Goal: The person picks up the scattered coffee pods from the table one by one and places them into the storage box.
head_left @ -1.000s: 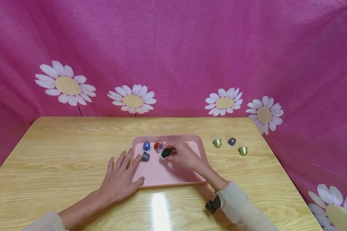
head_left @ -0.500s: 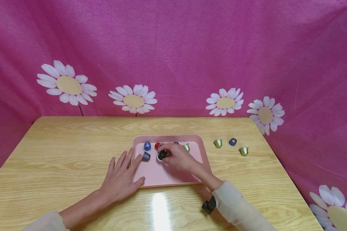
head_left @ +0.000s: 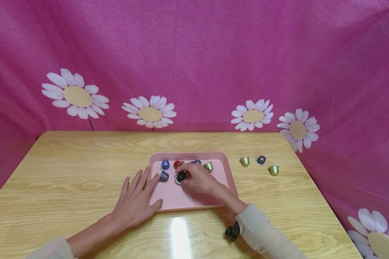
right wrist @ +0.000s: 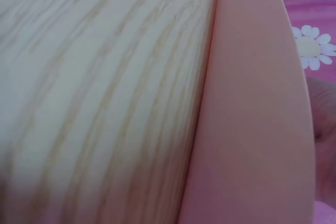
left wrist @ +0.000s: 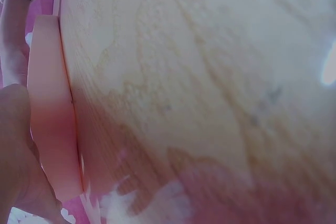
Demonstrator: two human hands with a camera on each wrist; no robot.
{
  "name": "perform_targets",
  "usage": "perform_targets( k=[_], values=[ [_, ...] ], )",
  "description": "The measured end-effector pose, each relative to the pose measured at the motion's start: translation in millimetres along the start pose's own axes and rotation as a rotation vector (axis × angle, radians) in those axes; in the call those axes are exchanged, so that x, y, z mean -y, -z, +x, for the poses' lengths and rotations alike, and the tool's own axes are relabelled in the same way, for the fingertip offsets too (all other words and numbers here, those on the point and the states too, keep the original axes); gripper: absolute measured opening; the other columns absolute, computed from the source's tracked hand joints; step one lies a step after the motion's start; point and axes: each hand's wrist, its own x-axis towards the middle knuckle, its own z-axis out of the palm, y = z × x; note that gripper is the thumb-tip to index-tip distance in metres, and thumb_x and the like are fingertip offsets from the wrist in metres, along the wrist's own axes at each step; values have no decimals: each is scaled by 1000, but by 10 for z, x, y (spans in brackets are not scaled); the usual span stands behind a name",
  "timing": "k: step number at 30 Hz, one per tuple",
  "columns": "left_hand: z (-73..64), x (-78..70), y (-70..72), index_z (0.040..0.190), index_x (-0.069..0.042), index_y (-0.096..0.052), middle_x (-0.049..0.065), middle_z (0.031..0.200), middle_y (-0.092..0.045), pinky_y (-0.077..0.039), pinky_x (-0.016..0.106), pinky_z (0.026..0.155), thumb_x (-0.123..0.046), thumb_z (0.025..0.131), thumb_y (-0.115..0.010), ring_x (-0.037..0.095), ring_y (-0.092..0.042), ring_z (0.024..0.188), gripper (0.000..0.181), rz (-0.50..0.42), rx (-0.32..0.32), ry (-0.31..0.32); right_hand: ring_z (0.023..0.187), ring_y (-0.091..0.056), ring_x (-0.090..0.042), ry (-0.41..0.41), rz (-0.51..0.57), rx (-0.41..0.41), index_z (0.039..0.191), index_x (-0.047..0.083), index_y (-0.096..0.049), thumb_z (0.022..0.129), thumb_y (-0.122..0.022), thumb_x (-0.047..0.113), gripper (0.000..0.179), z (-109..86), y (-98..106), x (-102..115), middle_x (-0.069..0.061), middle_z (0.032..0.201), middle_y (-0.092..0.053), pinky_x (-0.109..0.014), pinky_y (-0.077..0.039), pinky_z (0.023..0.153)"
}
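A pinch grip here: the right hand [head_left: 201, 178] has the black capsule [head_left: 180, 176] between thumb and finger, dome up and pale rim down, just below the centre of the frame, over the floor of the pink tray [head_left: 171, 198]. Whether that rim touches the floor, I can't tell. Right behind it, the red capsule [head_left: 177, 164] lies tipped, partly covered by the fingers. Left of that stands the blue capsule [head_left: 165, 165], and nearer us the dark grey capsule [head_left: 164, 176] lies on its side, with a left fingertip right at it, contact unclear. That left hand [head_left: 134, 203] is spread flat, fingers long, across the tray's left edge. Over to the tray's upper right, a gold capsule [head_left: 208, 166] leans, and a bluish capsule [head_left: 197, 162] peeks out behind the knuckles. Farther right on the wooden table [head_left: 84, 162], a dark purple capsule [head_left: 260, 160] stands between two gold ones. Pink daisy cloth [head_left: 194, 54] fills the top.
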Motion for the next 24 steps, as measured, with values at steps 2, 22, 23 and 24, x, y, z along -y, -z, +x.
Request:
perform_targets(
  k=[2,22,23,24],
  values=[
    [2,-1,-3,153,-11,-42,20,161,-23,-11,70,110,-51,90,-62,45,-20,145,77,1,0,0,93,-64,-15,6,-18,-2,113,7,-70,82,-77,-3,33,-2,-9,-5,-5,109,-69,-30,-53,84],
    [0,15,-21,152,-11,-43,20,161,-24,-14,71,109,-50,89,-63,45,-22,144,77,8,-23,-11,101,-61,-16,14,-144,-6,114,10,-73,84,-77,2,32,10,-58,20,-2,108,-70,-32,-50,93],
    [1,15,-19,152,-11,-43,20,161,-24,-14,71,109,-50,89,-63,45,-22,144,77,8,-21,-10,101,-62,-16,17,-146,-6,115,10,-73,84,-77,2,33,14,-60,20,-3,109,-70,-32,-50,94],
    [1,15,-18,152,-11,-42,19,161,-24,-14,71,109,-50,89,-63,45,-22,145,77,9,-19,-9,102,-62,-16,20,-151,-6,115,10,-73,84,-77,2,33,16,-61,21,-3,109,-70,-32,-50,94]
  ],
)
